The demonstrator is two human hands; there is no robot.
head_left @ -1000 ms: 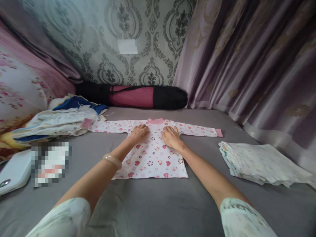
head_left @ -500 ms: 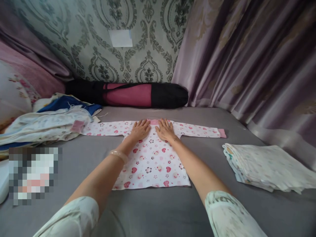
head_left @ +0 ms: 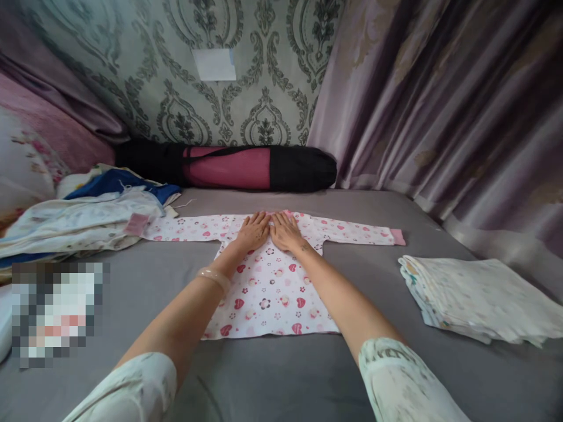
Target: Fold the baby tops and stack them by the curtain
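Observation:
A small white shirt with pink hearts and flowers lies spread flat on the grey sheet, both sleeves stretched out sideways and its pink neckline away from me. My left hand rests flat on the upper chest, left of the middle, fingers extended. Right beside it, my right hand lies flat just below the neckline, which it partly covers. Neither hand grips the cloth. The left sleeve's pink cuff touches a heap of clothes.
Folded pale cloths are stacked at the right. A black and pink long bag lies along the patterned wall. Purple curtains hang at the right. A pixelated object is at the left on the grey sheet.
My right hand has slid left across the upper shirt, closer to my left hand, covering more of the neckline. My left hand has barely moved.

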